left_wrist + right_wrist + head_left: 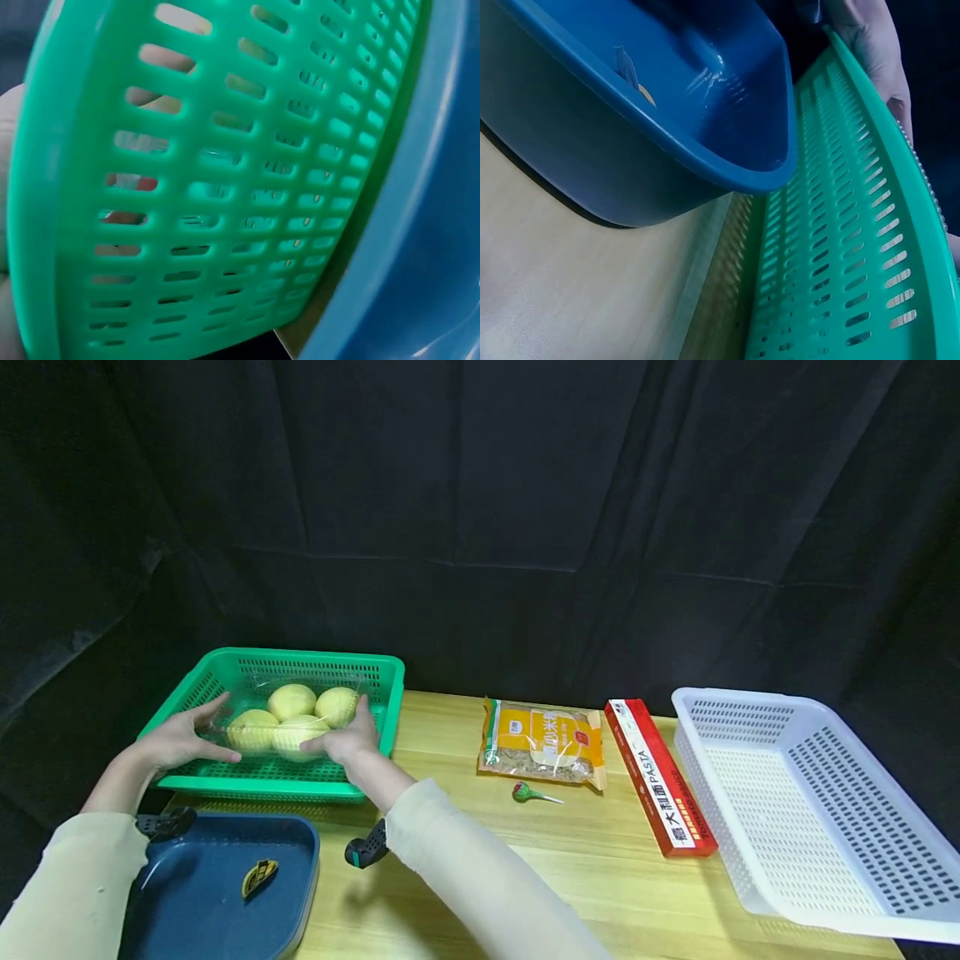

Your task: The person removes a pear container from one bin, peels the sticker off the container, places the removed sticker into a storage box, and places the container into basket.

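Observation:
A clear plastic pack (227,717) holding several round yellow-green fruits (291,702) is inside the green basket (258,787). My left hand (176,742) grips the pack's left end, thumb toward the front and fingers spread toward the back. At the right end my right hand (351,742) holds it, the thumb along the front and the other fingers mostly hidden. In the left wrist view the slotted basket wall (180,165) covers most of the hand and pack. The right wrist view shows the basket's outer side (832,247), with the left hand (874,56) beyond the rim.
A blue tub (217,827) with a small yellow-and-black item (259,877) stands in front of the basket. On the wooden table (450,860) lie an orange food bag (542,742), a lollipop (522,792) and a red pasta box (660,777). A white basket (795,802) stands at the right.

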A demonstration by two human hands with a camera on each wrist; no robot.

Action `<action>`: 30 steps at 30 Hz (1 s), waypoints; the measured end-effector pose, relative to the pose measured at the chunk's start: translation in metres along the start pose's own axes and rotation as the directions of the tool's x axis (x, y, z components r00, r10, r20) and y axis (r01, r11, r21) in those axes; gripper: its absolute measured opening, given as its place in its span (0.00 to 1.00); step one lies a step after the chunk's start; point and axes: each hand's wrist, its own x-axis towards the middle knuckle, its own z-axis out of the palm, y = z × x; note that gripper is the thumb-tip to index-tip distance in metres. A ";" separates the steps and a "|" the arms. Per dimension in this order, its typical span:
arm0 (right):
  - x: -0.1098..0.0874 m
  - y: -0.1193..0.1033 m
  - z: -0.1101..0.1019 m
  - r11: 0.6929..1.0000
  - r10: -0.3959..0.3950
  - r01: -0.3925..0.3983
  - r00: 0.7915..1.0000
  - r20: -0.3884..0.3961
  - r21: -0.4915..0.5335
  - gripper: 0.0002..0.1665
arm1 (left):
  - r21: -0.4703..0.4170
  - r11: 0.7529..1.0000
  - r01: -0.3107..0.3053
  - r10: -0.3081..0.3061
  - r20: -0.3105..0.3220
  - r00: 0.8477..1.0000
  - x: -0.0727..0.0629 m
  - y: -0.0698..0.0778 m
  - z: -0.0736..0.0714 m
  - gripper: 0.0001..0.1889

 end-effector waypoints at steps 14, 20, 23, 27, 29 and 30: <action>-0.007 -0.002 -0.003 0.984 -0.055 0.053 0.998 -0.008 -0.170 0.75 | 0.021 1.000 0.021 -0.021 0.022 1.000 -0.001 0.007 -0.001 0.62; -0.010 -0.004 -0.008 0.933 -0.168 0.162 0.986 0.008 -0.321 0.74 | 0.027 0.999 0.037 -0.037 -0.009 0.999 -0.010 0.014 -0.002 0.62; -0.013 -0.005 -0.014 0.910 -0.225 0.218 0.974 0.022 -0.353 0.73 | 0.033 0.999 0.021 -0.019 -0.039 0.999 -0.018 0.017 0.000 0.61; -0.023 -0.004 -0.030 0.887 -0.307 0.313 0.949 0.074 -0.339 0.72 | 0.033 0.999 -0.010 0.013 -0.103 0.995 -0.029 0.021 0.006 0.59; -0.030 -0.003 -0.040 0.871 -0.353 0.372 0.928 0.118 -0.322 0.71 | 0.029 0.999 -0.012 0.016 -0.139 0.990 -0.036 0.025 0.009 0.58; -0.034 -0.001 -0.046 0.861 -0.373 0.398 0.917 0.138 -0.316 0.71 | 0.026 1.000 -0.012 0.016 -0.159 0.987 -0.040 0.027 0.011 0.58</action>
